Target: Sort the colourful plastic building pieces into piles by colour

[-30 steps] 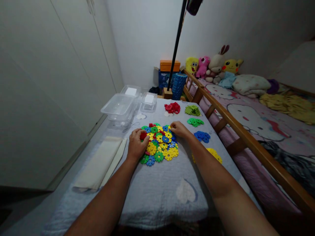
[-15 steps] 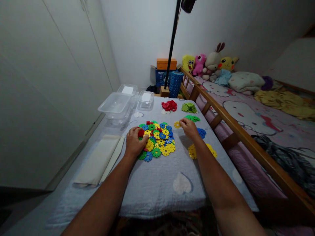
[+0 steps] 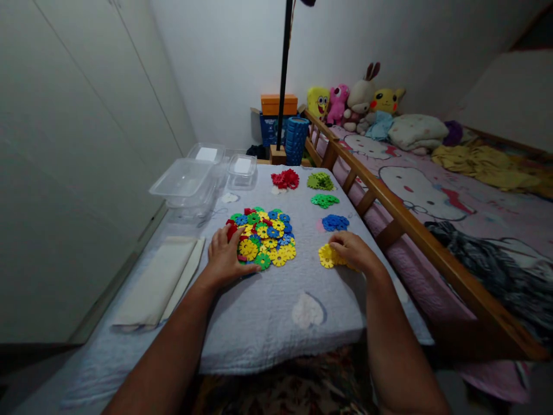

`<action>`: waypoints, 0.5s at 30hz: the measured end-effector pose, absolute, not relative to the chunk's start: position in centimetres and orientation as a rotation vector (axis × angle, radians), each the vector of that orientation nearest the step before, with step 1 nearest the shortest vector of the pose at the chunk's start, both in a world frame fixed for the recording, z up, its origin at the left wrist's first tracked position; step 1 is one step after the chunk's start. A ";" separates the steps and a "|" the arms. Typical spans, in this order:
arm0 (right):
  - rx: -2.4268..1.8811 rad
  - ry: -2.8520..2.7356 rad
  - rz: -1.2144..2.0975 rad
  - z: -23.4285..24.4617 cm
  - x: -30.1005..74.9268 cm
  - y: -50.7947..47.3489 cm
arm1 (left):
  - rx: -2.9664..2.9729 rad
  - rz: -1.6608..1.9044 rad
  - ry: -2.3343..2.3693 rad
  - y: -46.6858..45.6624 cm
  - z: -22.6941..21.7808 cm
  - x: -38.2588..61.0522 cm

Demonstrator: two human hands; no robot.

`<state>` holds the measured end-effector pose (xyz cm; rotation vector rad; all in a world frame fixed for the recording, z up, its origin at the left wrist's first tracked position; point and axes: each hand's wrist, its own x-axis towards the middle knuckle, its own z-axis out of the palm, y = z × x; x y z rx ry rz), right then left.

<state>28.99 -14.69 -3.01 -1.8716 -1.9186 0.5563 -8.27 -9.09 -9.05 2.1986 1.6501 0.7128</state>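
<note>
A mixed heap of notched plastic snowflake discs in yellow, blue, green and red lies mid-table. My left hand rests on the heap's left side, fingers and thumb spread, touching red, yellow and green discs. Over at the right, my right hand is low on a pile of yellow snowflake discs. Its fingers are pinched at a yellow disc among them, and the hand covers part of that pile. Behind it sit separate piles of blue discs, green discs, light green discs and red discs.
Clear plastic containers stand at the table's back left, with a smaller lidded box beside them. A folded beige cloth lies at the left. Along the right edge runs a wooden bed rail. A black pole rises behind the table.
My right hand has moved nearer, from beside the green pile to the yellow pile, with the yellow disc it pinched. My left thumb has spread toward the heap's front edge. The view has shifted slightly right.
</note>
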 end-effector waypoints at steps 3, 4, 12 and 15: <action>-2.002 -1.980 0.366 -3.7 29.7 -14.9 | 2.223 0.685 1.642 -9.1 -9.0 -8.3; -2.043 -1.984 0.303 -3.9 29.9 -14.9 | 2.228 0.679 1.645 -9.1 -9.0 -8.3; -2.081 -1.982 0.117 -3.1 27.2 -13.5 | 2.250 0.662 1.675 -9.0 -8.8 -7.9; -1.969 -2.152 0.159 -2.1 23.8 -11.9 | 2.266 0.673 1.678 -8.8 -8.9 -7.7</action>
